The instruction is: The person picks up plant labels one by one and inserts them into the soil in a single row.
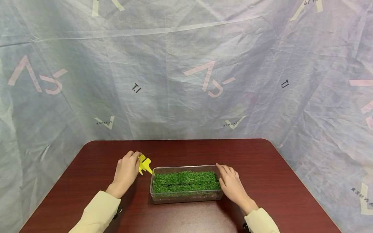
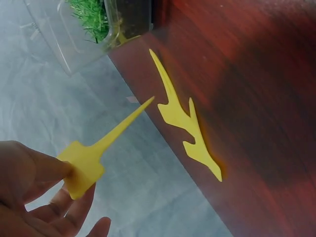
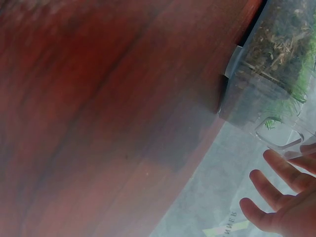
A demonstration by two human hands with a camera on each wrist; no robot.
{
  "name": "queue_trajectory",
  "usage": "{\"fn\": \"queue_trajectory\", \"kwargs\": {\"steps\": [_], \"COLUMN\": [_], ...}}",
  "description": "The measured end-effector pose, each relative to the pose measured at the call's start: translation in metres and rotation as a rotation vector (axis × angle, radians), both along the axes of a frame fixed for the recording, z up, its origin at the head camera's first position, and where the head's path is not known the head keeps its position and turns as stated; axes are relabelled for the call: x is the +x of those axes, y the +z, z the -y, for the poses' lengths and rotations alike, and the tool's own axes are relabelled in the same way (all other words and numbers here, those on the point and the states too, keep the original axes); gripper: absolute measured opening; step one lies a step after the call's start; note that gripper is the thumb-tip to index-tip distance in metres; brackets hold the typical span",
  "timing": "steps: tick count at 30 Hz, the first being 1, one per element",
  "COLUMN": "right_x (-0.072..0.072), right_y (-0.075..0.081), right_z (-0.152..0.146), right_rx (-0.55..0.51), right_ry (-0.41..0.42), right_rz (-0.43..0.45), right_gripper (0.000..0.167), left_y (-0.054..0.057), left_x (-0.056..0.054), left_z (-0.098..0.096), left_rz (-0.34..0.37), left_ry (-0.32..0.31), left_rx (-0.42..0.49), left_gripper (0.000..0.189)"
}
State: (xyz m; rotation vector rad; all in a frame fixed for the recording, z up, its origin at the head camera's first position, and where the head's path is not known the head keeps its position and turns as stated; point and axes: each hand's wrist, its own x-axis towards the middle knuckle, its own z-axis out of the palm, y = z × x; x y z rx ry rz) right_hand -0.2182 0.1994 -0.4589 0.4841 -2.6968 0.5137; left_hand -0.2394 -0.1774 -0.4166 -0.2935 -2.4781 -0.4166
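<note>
A yellow tag (image 2: 81,165) is held in the left hand (image 1: 126,173), and from this it can be judged that the step in hand is the taking of one tag, probably to be planted in the grass (image 1: 186,182). The head of the tag is pinched between the thumb and the fingers, while its stem is left free and is pointed away from the grip. By the right hand (image 1: 232,186) nothing seems to be pinched: its fingers are spread apart, and the box (image 1: 186,198) is touched by it at the end farther from the left grip. For the next move, it is probably required that the tag be carried rightward to the box, turned tip downward and pressed in, with the box kept steady. Near the grip, on the table (image 1: 262,168), what look like two loose tags (image 2: 177,117) are seen; whether they are only touching or overlapped cannot be told. The held tag is flat and thin, with a wide, cornered head and a narrow stem which is tapered to a sharp point. No writing is seen on it, though its head is partly covered by the thumb.
</note>
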Motion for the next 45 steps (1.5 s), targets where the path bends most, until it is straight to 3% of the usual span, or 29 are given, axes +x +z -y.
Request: {"fn": "queue_trajectory", "kwargs": {"steps": [12,26,35,45], "right_x": [-0.001,-0.001,-0.002,-0.002], "right_y": [-0.003,-0.004,-0.005,-0.006], "right_z": [-0.001,-0.001,-0.001,-0.001], "right_rx": [-0.002,-0.008,-0.008,-0.015], "right_ry": [-0.003,-0.003,-0.003,-0.001], "right_rz": [-0.011,-0.018,-0.019,-0.016], "right_gripper": [0.05,0.049,0.049,0.049], "left_y": [0.011,0.026,0.037,0.041], "left_x": [0.002,0.003,0.01,0.015], "left_z": [-0.014,-0.034,-0.055,-0.079], "left_rz": [-0.039,-0.087,-0.094,-0.087], "left_ry": [-0.017,-0.079,-0.126,-0.169], "left_rx": [-0.006,-0.024,-0.03,-0.044], "left_gripper": [0.016,0.021,0.025,0.025]}}
